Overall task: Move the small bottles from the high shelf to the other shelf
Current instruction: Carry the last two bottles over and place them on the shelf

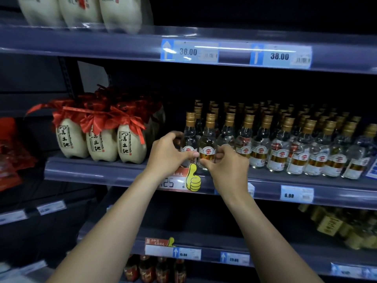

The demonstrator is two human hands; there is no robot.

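Observation:
Several small clear bottles with gold caps and red-and-white labels stand in rows on the middle shelf (306, 181). My left hand (169, 154) is wrapped around the leftmost front bottle (189, 137). My right hand (228, 164) grips the bottle beside it (208, 144), fingers over its label. Both bottles stand upright at the shelf's front edge. The row of remaining bottles (299, 146) runs off to the right.
Cream jars with red ribbons (98, 137) stand left of the bottles. A yellow thumbs-up tag (193, 178) hangs on the shelf edge below my hands. Large cream jars (81, 11) fill the top shelf. Gold boxes (336, 223) sit on the lower shelf, dark bottles (155, 268) below.

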